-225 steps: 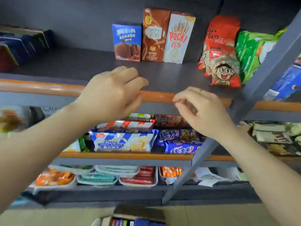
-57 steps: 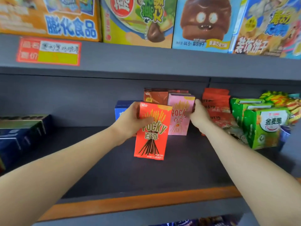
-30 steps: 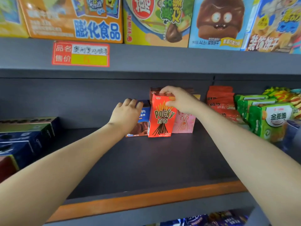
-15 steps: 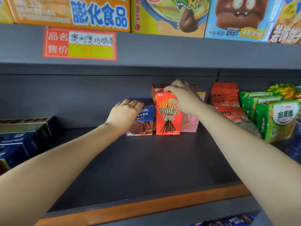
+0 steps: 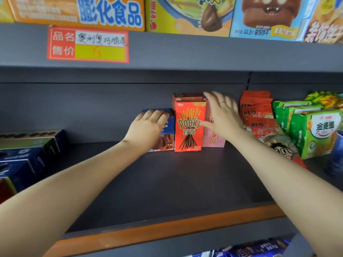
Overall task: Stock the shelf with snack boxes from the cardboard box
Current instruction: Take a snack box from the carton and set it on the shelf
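Head view: left hand [image 5: 146,129] rests on blue box [image 5: 168,135] (upright).

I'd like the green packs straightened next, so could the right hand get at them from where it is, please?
Probably yes: the right hand is open by the pink box, and only the red packets lie between it and the green packs.

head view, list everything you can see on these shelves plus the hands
red Pocky box: 1, red, upright, middle shelf
pink box: 1, pink, right of it
blue box: 1, blue, left of it
brown box: 1, brown, behind the red one
red bags: several, red, right
green bags: several, green, far right
dark blue boxes: several, far left
price tag: 1, red-yellow, upper shelf edge
large boxes: several, top shelf
left hand: on blue box
right hand: open, by pink box
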Available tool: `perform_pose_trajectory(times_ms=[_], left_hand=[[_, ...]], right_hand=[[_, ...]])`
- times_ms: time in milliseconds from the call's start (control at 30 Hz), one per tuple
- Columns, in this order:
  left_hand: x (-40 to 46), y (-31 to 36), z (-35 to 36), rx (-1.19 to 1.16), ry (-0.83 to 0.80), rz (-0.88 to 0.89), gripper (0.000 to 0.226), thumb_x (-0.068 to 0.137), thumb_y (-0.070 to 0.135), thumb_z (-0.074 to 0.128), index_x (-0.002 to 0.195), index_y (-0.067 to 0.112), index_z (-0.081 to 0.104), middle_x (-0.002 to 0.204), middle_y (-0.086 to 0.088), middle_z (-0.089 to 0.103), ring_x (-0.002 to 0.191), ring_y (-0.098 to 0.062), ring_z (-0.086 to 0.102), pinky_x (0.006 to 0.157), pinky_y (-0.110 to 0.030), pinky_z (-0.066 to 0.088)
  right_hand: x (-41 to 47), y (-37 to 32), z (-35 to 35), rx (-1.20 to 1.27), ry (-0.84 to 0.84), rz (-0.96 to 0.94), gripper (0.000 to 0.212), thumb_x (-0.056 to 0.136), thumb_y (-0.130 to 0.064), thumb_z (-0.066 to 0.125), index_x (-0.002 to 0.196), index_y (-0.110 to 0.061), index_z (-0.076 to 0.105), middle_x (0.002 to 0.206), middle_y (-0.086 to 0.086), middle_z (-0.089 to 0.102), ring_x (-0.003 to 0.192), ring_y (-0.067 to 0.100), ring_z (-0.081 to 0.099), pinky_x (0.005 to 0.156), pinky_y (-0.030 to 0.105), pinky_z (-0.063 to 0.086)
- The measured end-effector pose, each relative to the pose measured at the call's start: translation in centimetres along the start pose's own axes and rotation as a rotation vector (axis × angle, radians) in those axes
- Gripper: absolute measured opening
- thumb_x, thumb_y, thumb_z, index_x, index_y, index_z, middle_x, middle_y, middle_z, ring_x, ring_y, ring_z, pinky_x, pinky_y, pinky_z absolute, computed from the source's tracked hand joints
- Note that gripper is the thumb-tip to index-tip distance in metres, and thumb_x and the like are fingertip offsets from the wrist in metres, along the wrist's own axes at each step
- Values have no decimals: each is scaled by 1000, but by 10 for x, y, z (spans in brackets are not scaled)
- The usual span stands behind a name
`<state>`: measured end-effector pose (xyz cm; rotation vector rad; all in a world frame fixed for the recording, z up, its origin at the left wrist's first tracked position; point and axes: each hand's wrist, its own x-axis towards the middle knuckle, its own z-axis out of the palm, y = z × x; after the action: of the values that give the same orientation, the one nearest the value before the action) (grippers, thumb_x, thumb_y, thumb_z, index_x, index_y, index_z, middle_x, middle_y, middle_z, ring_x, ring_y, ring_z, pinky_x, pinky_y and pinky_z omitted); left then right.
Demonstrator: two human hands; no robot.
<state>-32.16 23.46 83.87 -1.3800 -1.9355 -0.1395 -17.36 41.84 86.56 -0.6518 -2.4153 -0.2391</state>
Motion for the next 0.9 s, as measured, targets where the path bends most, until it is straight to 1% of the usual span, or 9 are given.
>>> perform_pose_trajectory(times_ms=[100,200,333,500,567,633,733,833,900], left_hand=[[2,12,3,47,49,84,70,42,7,87,108,7,64,100,-13,68,80,-30,67,62,-36,55],[5,22,9,174,5,158,85,39,20,90,119,21,61,108,-14,65,85,-27,65,66,-35,55],[7,25,16,271,-3,160,87,48,24,83,129,31,51,120,-17,45,91,-27,59,74,-38,51],[4,30,18,377,26,186,74,46,12,64,118,27,60,117,-14,54,92,-27,61,78,-37,51],[6,32,20,391,58,188,69,47,12,61,115,25,61,118,-15,46,92,-26,61,81,-36,50],[11,34,22,373,77,184,67,45,19,74,110,21,60,119,-15,38,97,-27,60,84,-37,48],[27,39,18,350,100,163,71,45,42,82,104,14,53,129,-18,44,110,-30,55,92,-39,44],[36,47,21,329,111,142,89,47,45,80,120,13,40,141,-21,43,123,-34,49,103,-43,39],[36,52,27,387,118,126,97,55,41,75,134,15,24,146,-21,35,130,-36,41,108,-44,33]], right_hand=[[-5,20,2,-55,3,103,94,74,-40,73,147,-15,19,153,12,21,139,33,21,113,49,16],[-5,24,3,-11,-79,91,93,77,-33,73,147,-16,15,154,10,16,141,35,13,112,51,24],[-5,18,4,31,-106,76,107,67,-46,77,147,-18,12,155,7,11,142,33,8,110,50,26],[-5,15,9,67,-80,104,113,57,-51,81,144,-16,17,153,9,12,141,34,9,111,48,27],[-3,15,10,70,-30,100,106,58,-48,82,139,-16,23,151,11,18,139,33,15,109,47,32],[-2,16,11,73,-8,93,98,60,-43,82,136,-15,27,149,12,20,137,31,18,106,46,35],[-1,18,15,127,13,82,95,64,-36,82,137,-12,27,152,14,13,140,33,13,110,46,32],[-5,22,26,300,156,255,100,65,-31,83,142,-13,21,152,16,11,140,34,12,111,44,25],[-9,26,32,520,169,456,107,64,-25,84,145,-12,14,149,15,22,137,32,22,110,43,27]])
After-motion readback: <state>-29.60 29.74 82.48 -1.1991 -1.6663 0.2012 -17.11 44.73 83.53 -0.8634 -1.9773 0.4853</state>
